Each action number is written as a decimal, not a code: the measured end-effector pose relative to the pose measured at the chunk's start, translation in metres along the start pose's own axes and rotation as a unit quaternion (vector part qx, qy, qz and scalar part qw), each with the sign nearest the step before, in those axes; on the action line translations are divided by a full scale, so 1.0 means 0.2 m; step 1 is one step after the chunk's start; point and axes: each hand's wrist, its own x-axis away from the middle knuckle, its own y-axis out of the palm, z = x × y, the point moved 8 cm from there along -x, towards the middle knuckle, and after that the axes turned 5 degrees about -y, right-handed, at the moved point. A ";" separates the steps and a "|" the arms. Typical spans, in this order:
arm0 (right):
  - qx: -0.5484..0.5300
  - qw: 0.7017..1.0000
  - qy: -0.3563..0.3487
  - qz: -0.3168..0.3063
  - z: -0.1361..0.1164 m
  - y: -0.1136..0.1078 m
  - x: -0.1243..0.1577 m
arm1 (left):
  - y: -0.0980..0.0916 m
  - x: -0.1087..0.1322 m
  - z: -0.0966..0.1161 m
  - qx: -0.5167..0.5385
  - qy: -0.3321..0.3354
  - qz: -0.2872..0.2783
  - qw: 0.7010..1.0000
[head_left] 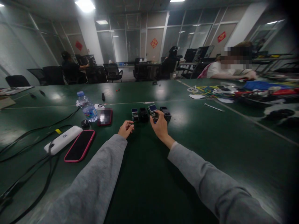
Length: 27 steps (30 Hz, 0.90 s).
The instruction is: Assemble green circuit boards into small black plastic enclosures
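Note:
My right hand (pixel 161 126) has its thumb and fingers closed on a small electronic module with a screen (pixel 152 108), tilted among a row of similar pieces. Just right of it stands a dark boxy module (pixel 165 113). To its left are a black module (pixel 143 114) and another small module with a screen (pixel 135 114). Loosely bent, the fingers of my left hand (pixel 126 129) are apart with nothing visible in them. That hand rests near the table, just in front of the leftmost module.
On the left lie a pink-cased phone (pixel 79 146), a white power bank (pixel 63 140), black cables (pixel 48 169) and a water bottle (pixel 88 107). A wrench (pixel 214 107) and a heap of cables (pixel 252 88) are at the right. Across the green table (pixel 144 174) sits a person (pixel 224 70).

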 end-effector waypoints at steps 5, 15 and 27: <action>0.074 0.996 0.052 -0.026 0.18 0.11 -0.07 | 0.00 0.00 -0.01 -0.003 -0.001 -0.006 1.000; 0.126 0.970 0.144 -0.147 0.33 0.25 -0.06 | 0.01 -0.01 -0.02 -0.005 -0.006 -0.010 1.000; 0.081 0.984 0.100 -0.121 0.28 0.23 -0.05 | 0.00 0.01 0.01 -0.050 -0.028 -0.015 0.998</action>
